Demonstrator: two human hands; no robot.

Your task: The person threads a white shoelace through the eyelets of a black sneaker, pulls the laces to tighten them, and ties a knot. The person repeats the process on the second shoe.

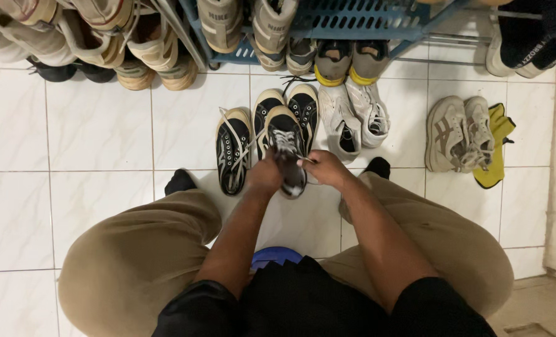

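Black sneaker [288, 150] held up: left hand [263, 176] gripping its side, right hand [326, 168] pinching a lace [307, 160]. Lacing partly done; mate [234, 150] on floor [91, 131], laces loose.

White tiled floor [91, 131] bears sneakers [457, 134] and a yellow cloth [499, 128].

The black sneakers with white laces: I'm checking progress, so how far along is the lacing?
Looks done: nothing that can be told for sure. In hand: both the left hand and right hand hold one black sneaker above the tiled floor, working its white lace. Left: its apparent mate lies beside it on the floor with loose, untied laces.
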